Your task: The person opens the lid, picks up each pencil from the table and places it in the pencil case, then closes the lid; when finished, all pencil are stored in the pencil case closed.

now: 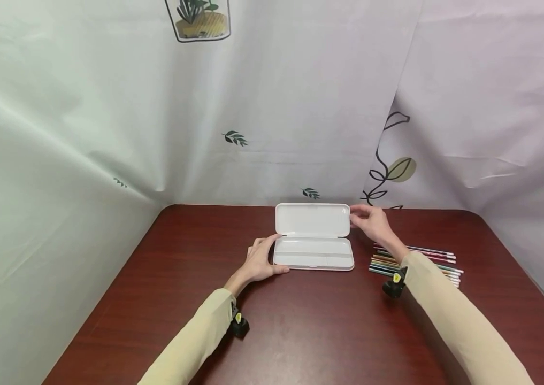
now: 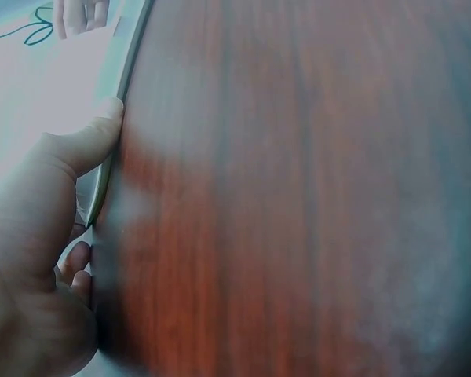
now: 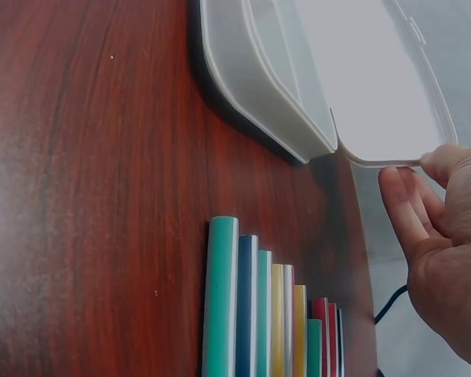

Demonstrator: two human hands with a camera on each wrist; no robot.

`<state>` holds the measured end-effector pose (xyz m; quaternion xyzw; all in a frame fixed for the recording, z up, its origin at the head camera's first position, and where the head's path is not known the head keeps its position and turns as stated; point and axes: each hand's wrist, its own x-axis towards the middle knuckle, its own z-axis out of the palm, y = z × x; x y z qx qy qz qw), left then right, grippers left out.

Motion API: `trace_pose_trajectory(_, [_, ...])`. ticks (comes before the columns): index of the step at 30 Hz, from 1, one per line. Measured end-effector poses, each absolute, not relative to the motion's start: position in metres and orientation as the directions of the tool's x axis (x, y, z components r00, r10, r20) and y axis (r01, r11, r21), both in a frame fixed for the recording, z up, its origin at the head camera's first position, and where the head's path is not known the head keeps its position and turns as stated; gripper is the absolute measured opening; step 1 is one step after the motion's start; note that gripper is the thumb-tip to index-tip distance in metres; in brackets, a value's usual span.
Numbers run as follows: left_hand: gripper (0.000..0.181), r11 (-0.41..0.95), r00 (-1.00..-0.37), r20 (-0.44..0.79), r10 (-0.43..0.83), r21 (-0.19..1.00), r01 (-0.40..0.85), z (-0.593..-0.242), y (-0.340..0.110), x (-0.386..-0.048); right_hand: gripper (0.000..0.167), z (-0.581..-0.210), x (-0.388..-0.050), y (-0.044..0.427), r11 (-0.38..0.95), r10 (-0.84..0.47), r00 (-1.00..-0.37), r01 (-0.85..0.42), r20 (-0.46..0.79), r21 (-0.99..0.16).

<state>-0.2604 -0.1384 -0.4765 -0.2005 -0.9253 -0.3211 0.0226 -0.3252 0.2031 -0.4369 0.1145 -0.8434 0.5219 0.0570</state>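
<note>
I observe a white case (image 1: 312,245), lid (image 1: 312,220) raised, long axis left-to-right; spread left fingers (image 1: 267,241) grip its end, right fingers (image 3: 400,206) pinch the lid.

Free to pass in front of the white case (image 1: 314,240), over bare worktop (image 1: 322,321) between the sleeves (image 1: 464,321). Open from above into the case's lower tray (image 1: 307,260). Blocked at the case's left end by the left hand (image 1: 258,262), with thumb and fingers spanning it; roomy farther left. Walled off behind the case by the raised lid (image 1: 312,220), then by hanging cloth (image 1: 272,166). Obstructed right of the case by the right hand (image 1: 373,222), pinching the lid's edge, and farther out by pencils (image 1: 383,263); passable low in the narrow strip between.
</note>
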Motion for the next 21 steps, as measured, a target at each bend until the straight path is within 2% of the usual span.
trace_pose_trajectory(21, [0.091, 0.705, -0.923, 0.176, 0.344, 0.601, 0.377, -0.4761, -0.1380, -0.2605, 0.036, -0.4360, -0.3202, 0.2090, 0.383, -0.148, -0.968, -0.245, 0.203, -0.891])
